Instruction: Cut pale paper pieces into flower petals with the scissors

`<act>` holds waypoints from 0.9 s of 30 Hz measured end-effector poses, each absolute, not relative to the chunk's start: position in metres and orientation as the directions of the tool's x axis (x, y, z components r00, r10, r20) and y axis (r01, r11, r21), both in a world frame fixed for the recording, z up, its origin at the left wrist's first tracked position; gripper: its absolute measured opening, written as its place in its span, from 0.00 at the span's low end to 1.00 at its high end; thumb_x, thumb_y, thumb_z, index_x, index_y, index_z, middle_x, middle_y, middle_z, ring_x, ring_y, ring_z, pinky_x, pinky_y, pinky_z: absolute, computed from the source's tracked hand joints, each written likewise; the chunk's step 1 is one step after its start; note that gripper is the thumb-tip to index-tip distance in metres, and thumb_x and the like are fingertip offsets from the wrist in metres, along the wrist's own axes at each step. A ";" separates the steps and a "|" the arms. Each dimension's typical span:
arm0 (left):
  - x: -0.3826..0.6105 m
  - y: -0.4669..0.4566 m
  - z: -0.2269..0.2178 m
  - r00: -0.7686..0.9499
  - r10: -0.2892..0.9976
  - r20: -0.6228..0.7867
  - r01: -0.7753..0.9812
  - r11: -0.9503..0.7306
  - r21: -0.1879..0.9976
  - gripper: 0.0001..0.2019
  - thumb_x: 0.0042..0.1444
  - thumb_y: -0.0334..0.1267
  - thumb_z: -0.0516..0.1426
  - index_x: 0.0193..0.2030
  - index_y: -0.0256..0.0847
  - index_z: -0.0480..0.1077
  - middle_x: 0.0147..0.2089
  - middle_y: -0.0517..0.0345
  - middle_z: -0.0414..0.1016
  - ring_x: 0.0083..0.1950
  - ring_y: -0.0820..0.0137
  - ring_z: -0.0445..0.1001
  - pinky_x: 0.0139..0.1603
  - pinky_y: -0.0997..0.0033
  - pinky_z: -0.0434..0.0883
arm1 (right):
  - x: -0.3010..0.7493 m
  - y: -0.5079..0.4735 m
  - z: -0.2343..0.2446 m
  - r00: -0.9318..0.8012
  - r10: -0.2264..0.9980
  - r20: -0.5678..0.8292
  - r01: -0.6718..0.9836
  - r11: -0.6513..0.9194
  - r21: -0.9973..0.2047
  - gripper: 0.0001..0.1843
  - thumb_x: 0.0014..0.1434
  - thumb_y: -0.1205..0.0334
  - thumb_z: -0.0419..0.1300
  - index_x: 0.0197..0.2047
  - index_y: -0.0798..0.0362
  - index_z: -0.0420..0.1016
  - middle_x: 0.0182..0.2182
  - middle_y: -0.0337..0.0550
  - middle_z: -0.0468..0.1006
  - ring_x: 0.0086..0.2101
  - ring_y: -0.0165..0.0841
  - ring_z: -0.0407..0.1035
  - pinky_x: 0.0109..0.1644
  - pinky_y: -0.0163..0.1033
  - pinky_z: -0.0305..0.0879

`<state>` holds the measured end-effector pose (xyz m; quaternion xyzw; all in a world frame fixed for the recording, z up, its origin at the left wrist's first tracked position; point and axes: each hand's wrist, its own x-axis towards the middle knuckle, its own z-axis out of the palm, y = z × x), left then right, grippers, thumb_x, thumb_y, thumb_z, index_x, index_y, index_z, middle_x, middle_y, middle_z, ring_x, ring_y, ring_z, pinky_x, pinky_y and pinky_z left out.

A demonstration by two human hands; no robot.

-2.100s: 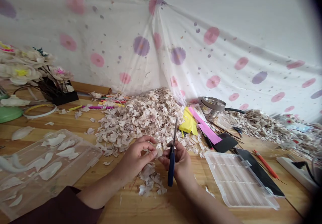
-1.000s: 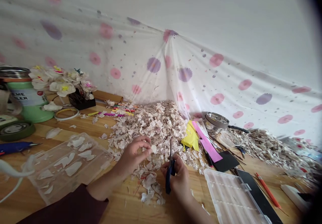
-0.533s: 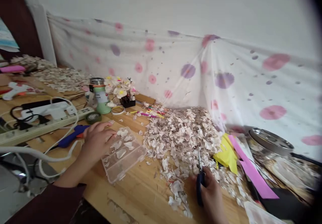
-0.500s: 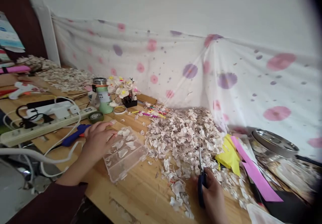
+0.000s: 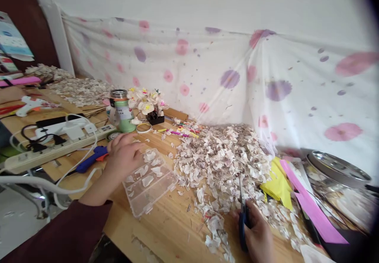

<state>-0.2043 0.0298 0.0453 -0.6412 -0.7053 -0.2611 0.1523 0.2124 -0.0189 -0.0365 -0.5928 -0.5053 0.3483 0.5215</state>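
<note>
My left hand (image 5: 123,155) hovers at the back left corner of a clear divided plastic box (image 5: 140,202), its fingers loosely outstretched with nothing visible in them. Several pale petal-like flakes (image 5: 147,181) lie in the box's compartments. At the lower right, my right hand (image 5: 258,231) is closed round dark blue-handled scissors (image 5: 243,219). The blades point away from me, toward a large heap of whitish dried flakes (image 5: 225,156). The blades look nearly together, and their tips lie against the heap's near side.
Behind my left hand are a blue glue gun (image 5: 91,159), a power strip (image 5: 59,148) with cables, and a green jar (image 5: 124,117). An artificial flower pot (image 5: 155,119) stands at the back. Yellow cloth-like material (image 5: 278,184), a pink strip (image 5: 322,223) and a steel pan (image 5: 340,168) lie right.
My view has shifted slightly, so most things appear a little farther right. My left hand has moved slightly away from me and now partly covers the tape roll. The scissors stay in my right hand.
</note>
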 end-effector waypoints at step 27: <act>0.051 0.129 0.035 0.302 0.839 0.453 0.673 -0.524 0.522 0.10 0.54 0.36 0.55 0.30 0.42 0.79 0.55 0.45 0.72 0.64 0.48 0.59 0.65 0.39 0.48 | 0.208 -0.021 -0.016 0.201 0.968 0.147 0.273 0.088 -0.958 0.11 0.48 0.61 0.66 0.36 0.53 0.72 0.24 0.34 0.69 0.26 0.30 0.61 0.30 0.33 0.59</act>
